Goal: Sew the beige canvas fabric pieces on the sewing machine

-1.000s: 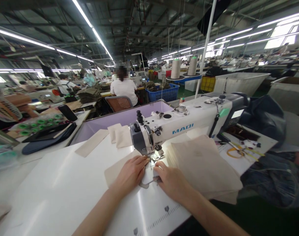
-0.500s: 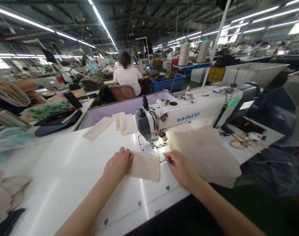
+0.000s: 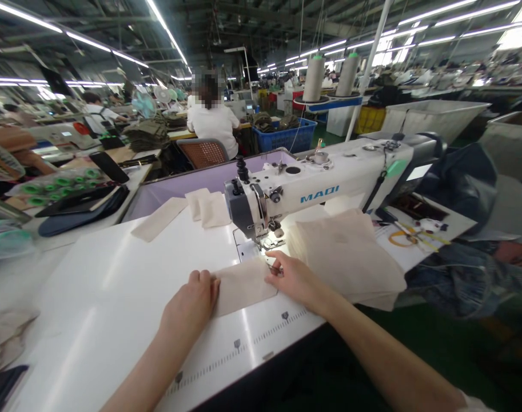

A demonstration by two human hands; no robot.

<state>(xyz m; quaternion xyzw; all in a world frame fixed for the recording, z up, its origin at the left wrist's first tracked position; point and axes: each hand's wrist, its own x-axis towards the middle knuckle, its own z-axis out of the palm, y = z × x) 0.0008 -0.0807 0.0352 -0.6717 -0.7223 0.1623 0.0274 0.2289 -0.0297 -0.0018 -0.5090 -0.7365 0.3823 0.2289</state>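
A cream fabric piece (image 3: 243, 283) lies flat on the white table in front of the sewing machine (image 3: 321, 183). My left hand (image 3: 196, 300) has its fingers closed on the piece's left end. My right hand (image 3: 289, 277) is at its right end, just below the needle area, with fingers curled round a small dark metal tool (image 3: 274, 269), mostly hidden. A stack of cream fabric (image 3: 350, 252) rests right of the needle. Smaller cream pieces (image 3: 211, 209) and a strip (image 3: 160, 220) lie behind, to the left.
Yellow-handled scissors (image 3: 404, 236) lie at the table's right end. A lilac trough (image 3: 179, 186) runs behind the table. Thread cones (image 3: 314, 79) stand beyond the machine. A person in white (image 3: 213, 123) sits ahead, with a blue basket (image 3: 284, 137) nearby.
My right hand has moved left onto the fabric's right end, and the piece has turned slightly. The whole view has shifted a little.
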